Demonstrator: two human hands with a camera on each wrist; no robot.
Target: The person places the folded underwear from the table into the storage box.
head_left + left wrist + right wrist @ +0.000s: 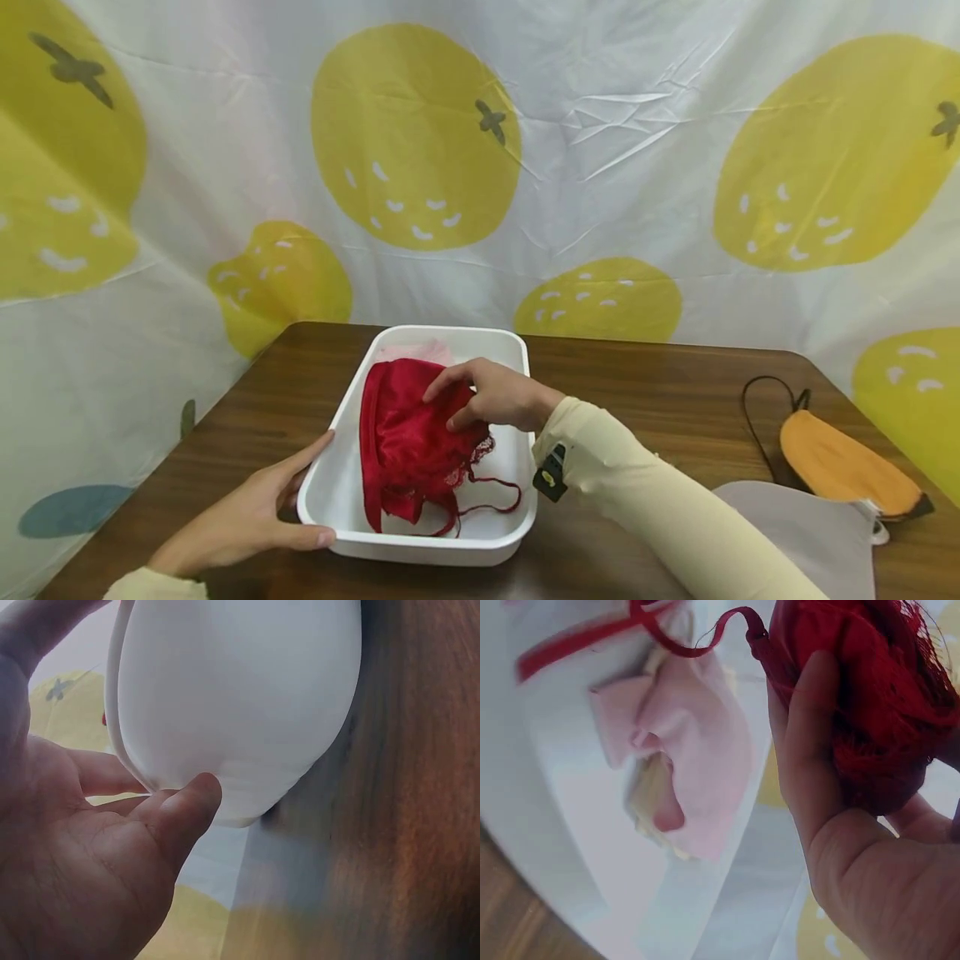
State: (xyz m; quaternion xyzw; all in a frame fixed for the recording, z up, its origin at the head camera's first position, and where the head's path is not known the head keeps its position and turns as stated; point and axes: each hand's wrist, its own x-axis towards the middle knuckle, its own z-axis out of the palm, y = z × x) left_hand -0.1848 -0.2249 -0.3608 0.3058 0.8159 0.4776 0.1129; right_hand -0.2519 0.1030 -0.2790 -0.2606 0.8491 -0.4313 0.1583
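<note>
A red satin garment (pixel 408 433) with a lace edge and thin straps is in a white plastic tub (pixel 480 546). My right hand (pixel 504 395) grips the garment from above; the right wrist view shows fingers and thumb around the bunched red cloth (pixel 870 697). Behind it in the tub lies a pale pink cloth (pixel 705 750) with some cream fabric, partly covered in the head view. My left hand (pixel 251 508) holds the tub's near left corner, thumb at the front and fingers along the left side. In the left wrist view the thumb (pixel 191 814) presses the outer wall.
The tub stands on a dark brown wooden table (pixel 637 392). On the right lie an orange pouch (pixel 840 458) with a black cord and a light grey cloth-like sheet (pixel 802 533). A white curtain (pixel 615 158) with yellow fruit prints hangs behind the table.
</note>
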